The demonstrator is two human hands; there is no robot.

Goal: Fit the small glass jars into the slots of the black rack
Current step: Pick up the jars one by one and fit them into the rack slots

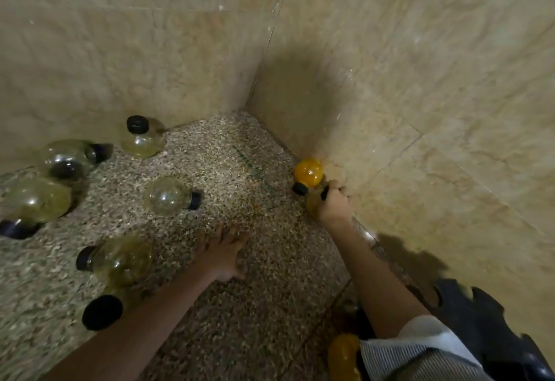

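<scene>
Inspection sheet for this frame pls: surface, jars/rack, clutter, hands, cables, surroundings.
Surface: speckled floor, running into a corner.
Job's things: pale jars with black caps lie on their sides at left. An upright jar stands by the left wall. An orange jar lies against the right wall. A second orange jar is at the bottom edge, partly hidden. The black rack is bottom right, its slots not readable.
Clutter: nothing seen.
Hands: left hand rests flat on the floor, fingers straight. Right hand grips a yellowish jar beside the orange jar.
Cables: nothing seen.
Surroundings: beige tiled walls meet in a corner.
</scene>
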